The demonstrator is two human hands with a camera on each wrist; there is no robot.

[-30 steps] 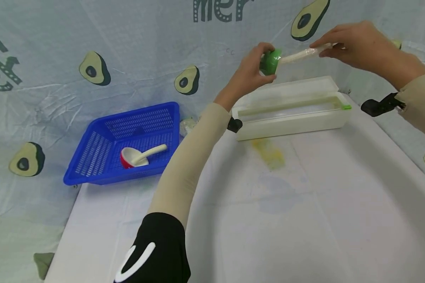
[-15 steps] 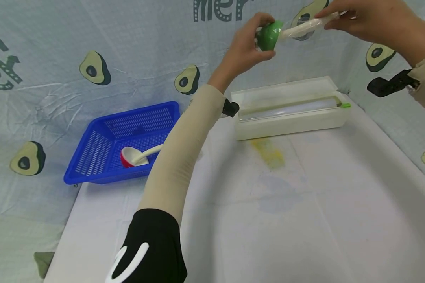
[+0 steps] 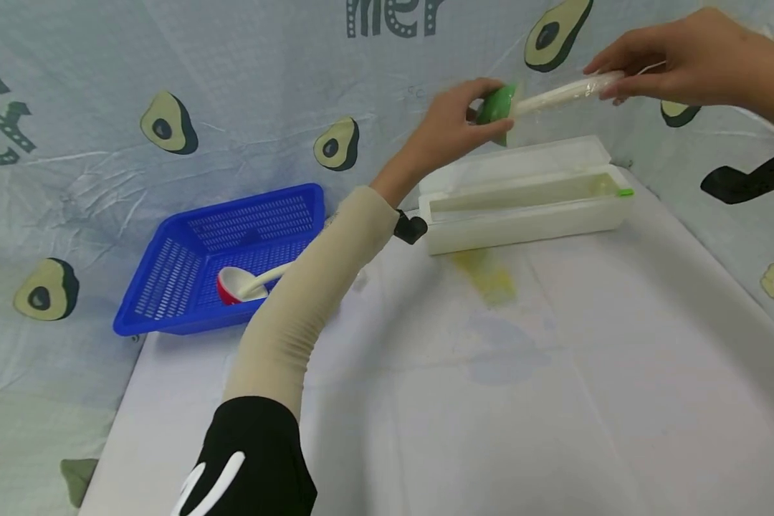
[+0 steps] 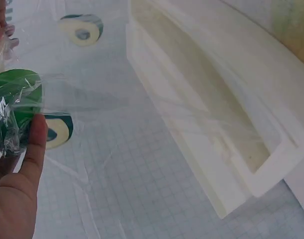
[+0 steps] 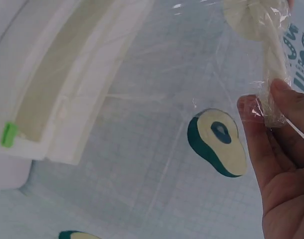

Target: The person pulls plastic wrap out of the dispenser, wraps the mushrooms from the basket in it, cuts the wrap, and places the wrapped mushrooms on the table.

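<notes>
A ladle [image 3: 557, 96] with a green bowl and a white handle is held up sideways in front of the wall, wrapped in clear plastic film [image 5: 212, 102]. My left hand [image 3: 448, 129] grips the green bowl [image 4: 15, 107] from the left, thumb along its lower side. At the other end my right hand [image 3: 703, 64] pinches the handle's tip through the film, between thumb and fingers in the right wrist view. Loose film trails from the ladle in both wrist views. Below the hands stands a long white box [image 3: 529, 229] with its lid raised and a small green tab [image 3: 626, 192].
A blue basket [image 3: 138, 304] at the left holds another ladle [image 3: 232, 283], red outside and white inside. My left sleeve [image 3: 290, 315] crosses its right side. A white cloth with yellow and bluish stains covers the table [image 3: 555, 416]. The wall cover [image 3: 251, 93] bears printed avocados.
Both hands rose with the ladle, then came back down to about the starting height. My right hand now lies farther to the right, with the handle's tip pinched in it.
</notes>
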